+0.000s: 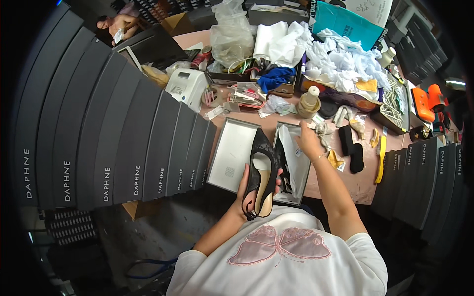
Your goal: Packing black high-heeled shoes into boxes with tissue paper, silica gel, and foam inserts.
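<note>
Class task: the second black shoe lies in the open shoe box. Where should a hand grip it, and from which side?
Grip the second shoe round its narrow middle, coming from above: the shoe box walls block the sides, and tissue paper crowds its right.

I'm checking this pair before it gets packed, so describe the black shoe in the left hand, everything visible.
The black shoe is a pointed-toe slingback with a lacy, mesh-looking upper, a beige insole and a thin heel strap looping at its lower end. It is held sole-down, toe pointing away from the person, above the near edge of the open shoe box. The left hand cups it from below and the left; nothing else touches it.
</note>
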`<state>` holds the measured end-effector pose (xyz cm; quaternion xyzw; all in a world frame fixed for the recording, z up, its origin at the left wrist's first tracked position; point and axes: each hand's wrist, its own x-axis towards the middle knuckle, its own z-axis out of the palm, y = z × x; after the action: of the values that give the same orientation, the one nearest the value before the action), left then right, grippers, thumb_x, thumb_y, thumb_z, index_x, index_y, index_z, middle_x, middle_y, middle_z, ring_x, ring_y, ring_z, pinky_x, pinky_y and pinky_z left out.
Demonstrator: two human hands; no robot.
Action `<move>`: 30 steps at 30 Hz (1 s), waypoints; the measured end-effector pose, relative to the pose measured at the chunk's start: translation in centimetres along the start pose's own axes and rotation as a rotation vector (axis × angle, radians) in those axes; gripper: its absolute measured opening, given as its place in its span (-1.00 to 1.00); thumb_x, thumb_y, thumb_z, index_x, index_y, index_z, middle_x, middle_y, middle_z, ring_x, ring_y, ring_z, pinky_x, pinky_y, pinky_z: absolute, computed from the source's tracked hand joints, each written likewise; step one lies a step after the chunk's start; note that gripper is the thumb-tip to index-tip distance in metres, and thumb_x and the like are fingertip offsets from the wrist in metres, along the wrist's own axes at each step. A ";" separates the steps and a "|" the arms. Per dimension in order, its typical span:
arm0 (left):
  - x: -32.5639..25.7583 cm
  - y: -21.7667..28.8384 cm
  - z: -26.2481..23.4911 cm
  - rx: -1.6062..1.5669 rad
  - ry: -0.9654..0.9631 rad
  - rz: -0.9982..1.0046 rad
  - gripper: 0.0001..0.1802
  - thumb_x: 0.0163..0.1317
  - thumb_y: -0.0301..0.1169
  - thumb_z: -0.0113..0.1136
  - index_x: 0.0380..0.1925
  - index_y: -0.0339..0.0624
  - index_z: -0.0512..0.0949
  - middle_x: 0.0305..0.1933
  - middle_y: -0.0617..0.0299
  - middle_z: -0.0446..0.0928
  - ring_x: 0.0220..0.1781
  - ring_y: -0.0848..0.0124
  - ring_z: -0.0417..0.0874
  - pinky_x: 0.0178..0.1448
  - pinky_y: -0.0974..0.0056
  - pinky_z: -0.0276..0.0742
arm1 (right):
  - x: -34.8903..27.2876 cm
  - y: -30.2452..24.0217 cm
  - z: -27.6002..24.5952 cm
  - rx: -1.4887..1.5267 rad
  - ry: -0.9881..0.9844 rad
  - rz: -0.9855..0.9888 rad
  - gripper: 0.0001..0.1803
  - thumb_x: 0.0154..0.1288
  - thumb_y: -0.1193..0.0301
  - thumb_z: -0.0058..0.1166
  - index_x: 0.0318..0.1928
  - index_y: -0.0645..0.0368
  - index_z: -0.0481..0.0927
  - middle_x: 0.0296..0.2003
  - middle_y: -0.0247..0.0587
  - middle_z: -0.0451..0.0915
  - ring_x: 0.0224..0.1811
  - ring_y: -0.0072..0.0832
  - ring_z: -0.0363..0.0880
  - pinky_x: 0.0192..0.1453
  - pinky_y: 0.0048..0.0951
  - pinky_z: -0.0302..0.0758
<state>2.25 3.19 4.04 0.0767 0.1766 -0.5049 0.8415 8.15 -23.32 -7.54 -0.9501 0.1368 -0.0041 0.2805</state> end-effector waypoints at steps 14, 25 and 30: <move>3.0 -2.5 -1.7 0.328 0.378 0.290 -0.38 0.31 0.15 -0.07 0.13 -0.10 0.38 0.10 0.16 0.47 0.13 0.30 0.51 0.23 0.16 0.40 | -9.0 -12.2 -2.7 0.213 0.037 -0.494 -0.73 -0.06 0.48 0.14 -0.26 0.09 0.47 -0.34 -0.22 0.45 -0.24 -0.22 0.47 -0.18 -0.25 0.38; 0.5 1.0 -1.1 0.314 0.392 0.261 -0.29 0.33 0.20 -0.15 0.00 -0.31 0.45 -0.20 0.03 0.58 -0.27 0.21 0.66 -0.14 0.20 0.65 | -6.5 -8.6 -5.6 0.601 -0.202 -0.308 -0.24 0.08 0.37 0.27 0.29 0.21 0.23 0.22 0.17 0.32 0.22 0.00 0.35 0.26 -0.15 0.35; 0.0 4.1 -2.4 0.031 0.125 0.243 -0.24 0.33 0.17 -0.11 0.09 -0.42 0.39 -0.04 -0.12 0.53 -0.13 0.14 0.65 -0.03 0.09 0.66 | -7.1 -3.1 -3.3 0.229 -0.313 -0.105 -0.16 0.10 0.30 0.29 0.32 0.28 0.16 -0.07 0.26 0.53 -0.03 0.08 0.54 0.07 -0.16 0.47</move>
<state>5.30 5.90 1.58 0.1419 0.2102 -0.3961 0.8825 1.84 -20.77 -2.61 -0.9069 0.0405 0.1136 0.4038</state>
